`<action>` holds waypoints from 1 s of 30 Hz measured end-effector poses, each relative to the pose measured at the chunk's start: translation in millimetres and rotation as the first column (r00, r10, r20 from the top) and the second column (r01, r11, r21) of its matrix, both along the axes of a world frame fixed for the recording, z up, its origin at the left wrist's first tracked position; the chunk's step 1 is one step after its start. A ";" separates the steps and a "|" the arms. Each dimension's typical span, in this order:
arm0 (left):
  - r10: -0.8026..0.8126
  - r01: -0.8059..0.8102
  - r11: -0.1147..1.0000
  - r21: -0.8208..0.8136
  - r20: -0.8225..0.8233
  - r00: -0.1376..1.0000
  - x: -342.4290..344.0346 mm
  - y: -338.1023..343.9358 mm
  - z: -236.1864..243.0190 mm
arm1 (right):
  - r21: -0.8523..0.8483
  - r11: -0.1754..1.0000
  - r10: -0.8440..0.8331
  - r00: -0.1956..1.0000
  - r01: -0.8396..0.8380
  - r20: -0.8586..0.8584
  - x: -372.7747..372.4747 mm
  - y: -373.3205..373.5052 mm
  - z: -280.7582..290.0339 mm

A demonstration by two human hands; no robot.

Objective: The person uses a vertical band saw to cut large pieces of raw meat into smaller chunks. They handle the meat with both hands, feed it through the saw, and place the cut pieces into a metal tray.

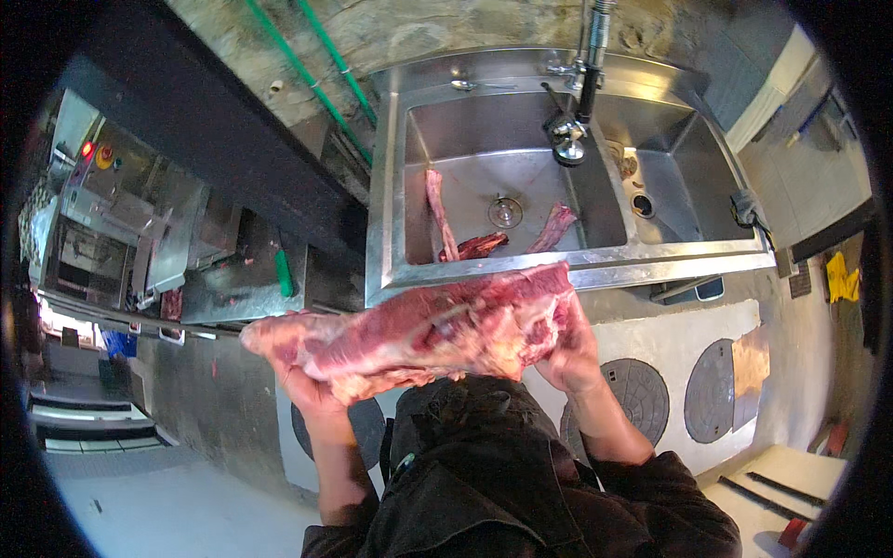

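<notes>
A large slab of raw red meat [428, 325], with pale fat along its lower side, is held up level in front of my body, at the near edge of the steel sink. My left hand [314, 391] grips it from below near its narrow left end. Around its thick right end, my right hand [572, 352] is closed, with part of the fingers hidden behind the meat. In the large sink basin [474, 121] lie a long meaty bone [438, 212], a dark red meat piece [476, 246] and another bony piece [556, 226], partly cut off by the rim.
A spray faucet [567, 135] hangs over the divider between the basins. The smaller basin [684, 177] holds a drain cup and some scraps. Left of a dark beam [214, 121], a steel counter [237, 288] carries a green-handled tool [283, 273]. Round covers [633, 400] sit in the floor.
</notes>
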State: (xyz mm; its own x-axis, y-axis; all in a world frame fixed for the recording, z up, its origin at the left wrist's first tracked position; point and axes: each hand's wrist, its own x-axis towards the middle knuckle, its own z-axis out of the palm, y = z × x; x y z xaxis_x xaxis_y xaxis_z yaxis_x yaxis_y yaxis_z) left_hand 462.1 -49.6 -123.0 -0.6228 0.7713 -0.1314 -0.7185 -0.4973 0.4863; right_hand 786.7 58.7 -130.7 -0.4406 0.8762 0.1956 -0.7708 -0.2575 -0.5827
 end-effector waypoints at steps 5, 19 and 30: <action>-0.102 0.097 0.991 0.093 0.050 0.994 -14.8 -47.8 1.9 | 0.067 0.997 -0.056 0.963 0.040 0.265 -57.5 -14.8 -17.4; 0.059 -0.069 0.997 0.018 0.325 0.944 -207.3 -234.1 -30.5 | 0.862 0.482 -0.466 0.786 -0.159 0.405 -298.4 -101.3 18.0; -0.032 0.033 0.999 -0.003 0.159 0.987 -320.9 -222.2 56.8 | 0.610 0.538 -0.552 0.304 -0.583 0.777 -385.4 -160.2 74.1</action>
